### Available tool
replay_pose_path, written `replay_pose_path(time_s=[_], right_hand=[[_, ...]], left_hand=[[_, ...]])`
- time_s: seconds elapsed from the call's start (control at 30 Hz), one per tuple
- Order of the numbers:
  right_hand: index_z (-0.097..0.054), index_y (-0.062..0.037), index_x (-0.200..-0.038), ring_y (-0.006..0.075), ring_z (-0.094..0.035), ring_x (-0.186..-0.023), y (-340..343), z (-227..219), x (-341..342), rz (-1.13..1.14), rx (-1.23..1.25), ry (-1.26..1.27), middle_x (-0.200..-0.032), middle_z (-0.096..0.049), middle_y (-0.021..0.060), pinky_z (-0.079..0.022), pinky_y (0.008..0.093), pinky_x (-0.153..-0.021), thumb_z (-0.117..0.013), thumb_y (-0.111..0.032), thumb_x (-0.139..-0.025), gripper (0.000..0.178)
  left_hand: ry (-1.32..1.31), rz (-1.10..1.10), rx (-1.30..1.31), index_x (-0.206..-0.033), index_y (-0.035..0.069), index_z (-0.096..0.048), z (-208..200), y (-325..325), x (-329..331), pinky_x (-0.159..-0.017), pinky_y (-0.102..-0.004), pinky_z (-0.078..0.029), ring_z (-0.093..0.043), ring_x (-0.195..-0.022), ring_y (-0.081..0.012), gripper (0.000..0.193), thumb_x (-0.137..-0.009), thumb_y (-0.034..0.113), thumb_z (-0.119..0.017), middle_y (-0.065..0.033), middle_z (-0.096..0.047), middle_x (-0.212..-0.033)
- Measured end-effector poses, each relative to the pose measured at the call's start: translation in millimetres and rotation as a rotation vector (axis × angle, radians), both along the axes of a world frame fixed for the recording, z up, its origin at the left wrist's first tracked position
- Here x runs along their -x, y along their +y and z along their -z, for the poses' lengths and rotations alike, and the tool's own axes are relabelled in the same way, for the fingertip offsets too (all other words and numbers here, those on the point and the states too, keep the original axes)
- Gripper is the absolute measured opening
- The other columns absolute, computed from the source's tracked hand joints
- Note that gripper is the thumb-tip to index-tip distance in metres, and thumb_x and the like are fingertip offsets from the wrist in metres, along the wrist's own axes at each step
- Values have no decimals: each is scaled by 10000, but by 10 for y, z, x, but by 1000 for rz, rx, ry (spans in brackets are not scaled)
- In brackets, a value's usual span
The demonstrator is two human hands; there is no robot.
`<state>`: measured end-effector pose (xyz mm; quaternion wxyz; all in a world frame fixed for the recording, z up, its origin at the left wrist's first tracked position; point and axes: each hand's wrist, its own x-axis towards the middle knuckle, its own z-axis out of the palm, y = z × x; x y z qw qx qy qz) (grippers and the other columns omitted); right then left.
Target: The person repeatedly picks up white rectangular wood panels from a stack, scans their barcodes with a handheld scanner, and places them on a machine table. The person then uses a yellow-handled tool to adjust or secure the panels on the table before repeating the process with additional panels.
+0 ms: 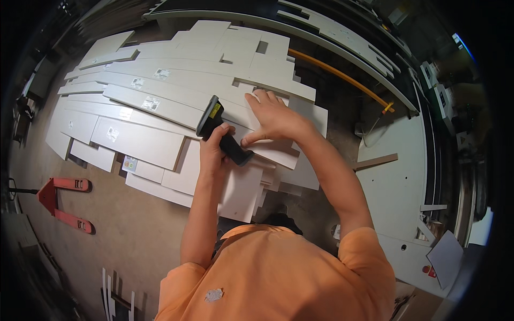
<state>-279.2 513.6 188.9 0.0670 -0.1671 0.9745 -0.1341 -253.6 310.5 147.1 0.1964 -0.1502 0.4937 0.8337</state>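
My left hand [214, 147] is closed round the handle of a black handheld barcode scanner [210, 115] with a yellow sticker on its head. Just right of it, my right hand [273, 119] is spread over a white board [276, 154] near the right side of the stack, thumb out to the left and fingers pointing away from me. Its fingertips reach a gap between boards. Below both hands lies a broad, uneven stack of white boards [176, 59], several with white printed labels such as the label [151, 102] left of the scanner.
A red pallet jack [48, 198] stands on the floor at the left. Beyond the stack runs a conveyor [225, 20] with white panels [342, 36] on it. A yellow bar [337, 75] crosses at the right, near a pale worktable [393, 187] bearing a brown strip [376, 161].
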Motion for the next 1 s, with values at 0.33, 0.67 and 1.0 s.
replay_pose_path(time_s=[0.33,0.67,1.0], right_hand=[[-602,86,-1235,308,-661,-1056,1501,288,-90,5,536,-498,-1124,-684,231,-508,350,-941,-863,-501,-692,841],[-581,47,-1243,226,-644,-1047,2463,508,-638,-121,1086,-924,-1101,-682,139,-516,342,-930,-842,-122,-698,627],[-486,39,-1406,195,-581,-1171,4104,390,-572,-111,1079,-1099,-1271,-626,132,-455,331,-1040,-793,-108,-722,764]], left_hand=[[224,-286,48,-1047,1,-670,330,1214,-797,-663,-341,-586,-676,-805,-226,365,-897,334,-649,-100,-670,-961],[289,-335,125,-1251,5,-551,411,2044,-1524,-843,-362,-517,-628,-901,-212,575,-738,222,-690,-114,-660,-918],[146,-358,37,-1221,15,-592,461,3825,-1770,-786,-316,-511,-645,-884,-199,517,-721,101,-694,-108,-675,-959]])
